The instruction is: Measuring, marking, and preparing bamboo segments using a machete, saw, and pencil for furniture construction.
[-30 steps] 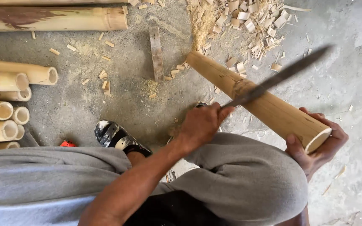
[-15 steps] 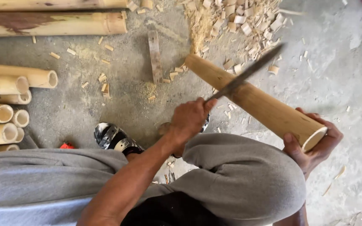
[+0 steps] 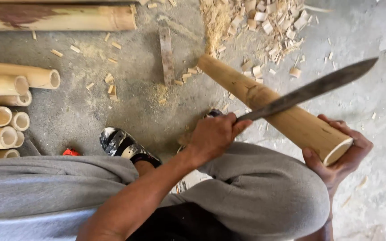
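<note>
Seemingly mid-trim: beyond the stacked poles [image 3: 5, 116] at the floor's left edge, the left hand [image 3: 213, 136] is closed around a long knife [image 3: 318, 85] laid across the slanted bamboo pole [image 3: 233, 78]. The right hand [image 3: 342, 156] cups the pole's near end, and a further stroke calls for that steady hold, with the fingers kept clear.

Stacked bamboo poles [image 3: 5, 102] at left; wood chips [image 3: 269, 22] scattered; shoe [image 3: 123, 145] nearby.

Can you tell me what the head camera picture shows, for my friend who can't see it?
A seated person's left hand grips a long dark blade laid across a bamboo pole, while the right hand holds the pole's near end. Cut bamboo pieces and wood chips lie on the concrete floor.
</note>
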